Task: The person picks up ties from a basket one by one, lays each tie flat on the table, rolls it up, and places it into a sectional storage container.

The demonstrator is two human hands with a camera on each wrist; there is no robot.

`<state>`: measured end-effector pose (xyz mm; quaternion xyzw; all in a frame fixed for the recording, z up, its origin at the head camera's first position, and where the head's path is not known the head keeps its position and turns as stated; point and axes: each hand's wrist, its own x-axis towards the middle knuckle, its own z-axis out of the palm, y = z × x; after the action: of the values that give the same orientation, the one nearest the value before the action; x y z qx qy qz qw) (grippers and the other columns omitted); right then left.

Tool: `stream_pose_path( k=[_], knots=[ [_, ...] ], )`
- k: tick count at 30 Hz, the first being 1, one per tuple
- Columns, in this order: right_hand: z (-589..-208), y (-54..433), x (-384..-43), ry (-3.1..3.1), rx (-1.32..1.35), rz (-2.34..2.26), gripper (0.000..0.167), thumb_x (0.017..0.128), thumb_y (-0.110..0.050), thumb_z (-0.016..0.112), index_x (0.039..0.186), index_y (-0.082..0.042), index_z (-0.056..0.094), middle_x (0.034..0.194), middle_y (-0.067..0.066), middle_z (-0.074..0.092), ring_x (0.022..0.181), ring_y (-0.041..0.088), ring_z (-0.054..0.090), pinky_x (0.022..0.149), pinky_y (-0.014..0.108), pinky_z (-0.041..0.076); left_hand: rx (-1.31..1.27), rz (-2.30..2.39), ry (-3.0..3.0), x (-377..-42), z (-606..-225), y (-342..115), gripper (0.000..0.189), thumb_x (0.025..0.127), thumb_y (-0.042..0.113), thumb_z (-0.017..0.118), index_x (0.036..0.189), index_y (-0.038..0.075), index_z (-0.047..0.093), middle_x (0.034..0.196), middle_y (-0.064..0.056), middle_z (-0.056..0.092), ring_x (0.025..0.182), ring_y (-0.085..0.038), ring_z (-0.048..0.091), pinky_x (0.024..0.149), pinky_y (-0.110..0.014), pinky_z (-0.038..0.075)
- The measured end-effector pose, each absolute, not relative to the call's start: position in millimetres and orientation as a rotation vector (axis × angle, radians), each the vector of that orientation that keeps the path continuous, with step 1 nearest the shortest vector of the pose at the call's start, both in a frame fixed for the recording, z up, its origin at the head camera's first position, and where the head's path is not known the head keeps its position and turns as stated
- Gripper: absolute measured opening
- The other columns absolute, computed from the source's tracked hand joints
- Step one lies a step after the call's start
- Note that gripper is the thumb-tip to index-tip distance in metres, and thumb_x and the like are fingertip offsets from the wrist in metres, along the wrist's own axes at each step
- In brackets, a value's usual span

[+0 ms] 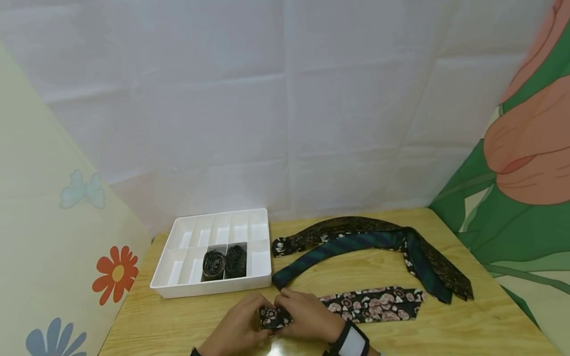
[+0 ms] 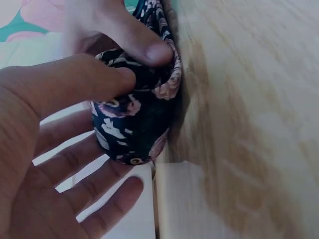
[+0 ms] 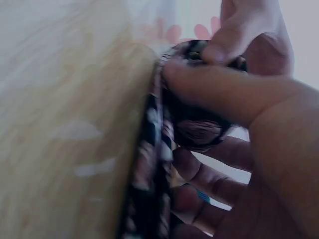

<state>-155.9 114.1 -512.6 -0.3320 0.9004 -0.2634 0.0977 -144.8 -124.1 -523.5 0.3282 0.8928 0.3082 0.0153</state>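
Observation:
A dark necktie [image 1: 378, 304] with pink and white flowers lies near the table's front. Its left end is wound into a roll [image 2: 132, 124] standing on edge, while the wide pointed end stretches flat to the right. My left hand [image 1: 242, 321] grips the roll from the left, thumb on its upper side and the other fingers along its outer face. From the right, my right hand [image 1: 311, 316] holds the same roll, its thumb pressing near the loose strip, as the right wrist view shows. Some of the roll is hidden behind the fingers.
A white compartment tray [image 1: 213, 290] stands at the back left. Two dark rolled neckties [image 1: 213, 264] occupy neighbouring front compartments. To the right, a green-and-navy striped necktie [image 1: 343, 244] and a dark speckled necktie [image 1: 352, 224] lie unrolled and overlap. A white sheet [image 1: 285, 123] hangs behind the table.

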Motion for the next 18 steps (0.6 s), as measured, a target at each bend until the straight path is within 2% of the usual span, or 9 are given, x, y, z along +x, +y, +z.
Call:
stream_pose_path(
  k=[3,7,13,18],
  knots=[
    [-512.9,115.5,-154.6,2.664,-0.985,-0.783,0.038,0.089,-0.050,0.084,0.117,-0.029,0.069,0.103,-0.016,0.057,0.074,-0.003,0.047,0.062,0.020,0.042,1.061,0.914,2.801,-144.7,-522.3,-123.1,0.040,0.080,0.023,0.092,0.115,0.022,0.073,0.114,0.012,0.068,0.107,-0.004,0.064,0.094,-0.033,0.058],
    [-513.6,117.1,-151.7,2.704,-0.984,-0.710,0.035,0.089,-0.044,0.085,0.114,-0.028,0.067,0.102,-0.016,0.057,0.076,-0.003,0.048,0.063,0.020,0.043,1.083,0.870,2.802,-143.9,-521.1,-122.0,0.048,0.081,0.027,0.091,0.124,0.022,0.072,0.119,0.011,0.068,0.111,-0.008,0.065,0.096,-0.035,0.058],
    [-513.1,120.3,-149.6,2.659,-0.977,-0.731,0.039,0.091,-0.050,0.082,0.119,-0.029,0.066,0.107,-0.016,0.059,0.083,-0.005,0.052,0.067,0.021,0.046,1.106,0.860,2.794,-146.0,-518.3,-121.9,0.047,0.076,0.021,0.091,0.120,0.021,0.075,0.112,0.012,0.066,0.101,-0.002,0.060,0.090,-0.030,0.057],
    [-510.5,122.8,-147.8,2.648,-0.974,-0.730,0.038,0.093,-0.044,0.082,0.123,-0.028,0.064,0.113,-0.014,0.062,0.092,-0.004,0.055,0.072,0.022,0.049,1.114,0.906,2.758,-145.5,-519.7,-120.5,0.048,0.078,0.020,0.091,0.121,0.023,0.071,0.116,0.011,0.064,0.103,-0.001,0.059,0.090,-0.029,0.057]
  ],
)
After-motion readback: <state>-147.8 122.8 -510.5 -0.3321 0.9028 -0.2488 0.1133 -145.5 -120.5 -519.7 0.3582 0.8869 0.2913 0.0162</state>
